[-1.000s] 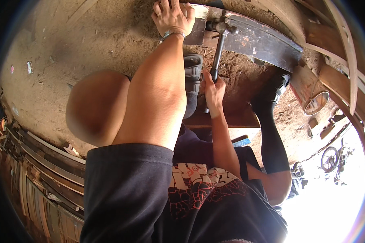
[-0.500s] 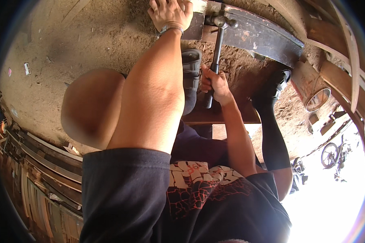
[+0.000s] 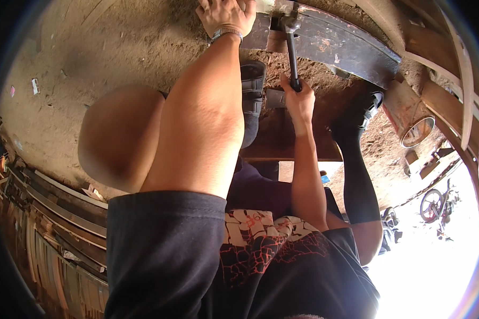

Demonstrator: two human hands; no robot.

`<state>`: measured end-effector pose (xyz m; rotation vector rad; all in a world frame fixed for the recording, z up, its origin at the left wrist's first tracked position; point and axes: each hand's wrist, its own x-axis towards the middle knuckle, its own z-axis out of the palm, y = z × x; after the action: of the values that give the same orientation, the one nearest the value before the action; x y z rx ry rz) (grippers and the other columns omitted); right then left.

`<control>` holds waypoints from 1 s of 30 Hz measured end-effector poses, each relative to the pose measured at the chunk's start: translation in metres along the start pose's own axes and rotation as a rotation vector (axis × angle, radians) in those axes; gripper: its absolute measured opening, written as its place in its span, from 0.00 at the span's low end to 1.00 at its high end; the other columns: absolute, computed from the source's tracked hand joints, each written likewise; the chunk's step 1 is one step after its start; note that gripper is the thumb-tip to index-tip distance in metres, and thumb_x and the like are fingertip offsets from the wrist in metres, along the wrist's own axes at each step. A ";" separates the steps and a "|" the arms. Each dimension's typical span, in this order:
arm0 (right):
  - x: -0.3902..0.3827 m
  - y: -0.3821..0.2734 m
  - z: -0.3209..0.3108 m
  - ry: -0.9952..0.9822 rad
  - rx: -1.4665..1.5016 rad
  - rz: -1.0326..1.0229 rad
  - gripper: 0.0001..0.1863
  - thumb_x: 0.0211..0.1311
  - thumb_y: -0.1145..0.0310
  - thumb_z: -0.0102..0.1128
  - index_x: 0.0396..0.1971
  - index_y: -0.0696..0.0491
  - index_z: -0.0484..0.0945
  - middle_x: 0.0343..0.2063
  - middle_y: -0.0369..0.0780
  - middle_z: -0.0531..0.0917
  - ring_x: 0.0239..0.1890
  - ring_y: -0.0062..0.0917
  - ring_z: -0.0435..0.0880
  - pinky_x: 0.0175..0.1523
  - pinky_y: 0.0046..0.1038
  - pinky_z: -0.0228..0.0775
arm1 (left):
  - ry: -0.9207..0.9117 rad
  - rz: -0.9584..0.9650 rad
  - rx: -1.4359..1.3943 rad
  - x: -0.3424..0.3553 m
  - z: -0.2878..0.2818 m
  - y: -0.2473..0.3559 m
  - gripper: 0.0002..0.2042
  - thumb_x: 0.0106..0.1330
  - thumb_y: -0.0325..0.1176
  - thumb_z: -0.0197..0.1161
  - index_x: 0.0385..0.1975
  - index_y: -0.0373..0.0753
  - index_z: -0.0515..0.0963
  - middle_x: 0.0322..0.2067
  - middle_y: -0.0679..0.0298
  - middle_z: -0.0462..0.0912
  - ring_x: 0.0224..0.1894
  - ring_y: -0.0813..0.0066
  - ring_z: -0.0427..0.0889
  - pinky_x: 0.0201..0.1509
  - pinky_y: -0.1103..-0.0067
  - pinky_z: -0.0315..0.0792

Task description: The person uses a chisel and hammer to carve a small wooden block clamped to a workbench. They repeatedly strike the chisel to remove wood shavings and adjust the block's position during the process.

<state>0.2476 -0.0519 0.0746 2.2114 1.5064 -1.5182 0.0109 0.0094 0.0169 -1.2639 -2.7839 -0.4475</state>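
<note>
My left hand (image 3: 228, 18) rests with fingers spread at the left end of a long dark wooden beam (image 3: 340, 45); its fingertips run up to the picture's upper edge. A watch with a metal band sits on that wrist. In my right hand (image 3: 302, 101) is a hammer (image 3: 292, 56), gripped near the end of its black handle. The rounded metal head lies over the beam, beside a dark notch cut into it; whether it touches the wood I cannot tell. A small flat grey piece (image 3: 275, 98) lies between my right hand and my sandalled left foot (image 3: 253, 80).
My right foot (image 3: 372, 106) stands near the beam's right end. Beyond it are a metal bucket (image 3: 419, 132) on its side and curved timbers (image 3: 463, 80). Stacked planks (image 3: 64, 212) line the lower left. A bicycle or motorbike (image 3: 432, 206) stands in bright light.
My right hand has moved up and slightly right, bringing the hammer head farther up over the beam. The grey piece beside my foot now shows. My left hand stays nearly in place.
</note>
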 end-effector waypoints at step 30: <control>-0.020 -0.017 -0.014 -0.573 0.720 0.309 0.21 0.69 0.53 0.66 0.21 0.47 0.69 0.14 0.29 0.66 0.14 0.15 0.63 0.23 0.23 0.57 | -0.022 -0.003 -0.029 -0.002 0.000 0.001 0.19 0.67 0.50 0.56 0.50 0.45 0.77 0.55 0.56 0.75 0.63 0.51 0.70 0.63 0.53 0.67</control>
<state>0.2438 -0.0495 0.1042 1.8467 0.4636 -2.5280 0.0132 0.0086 0.0171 -1.2780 -2.8084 -0.4783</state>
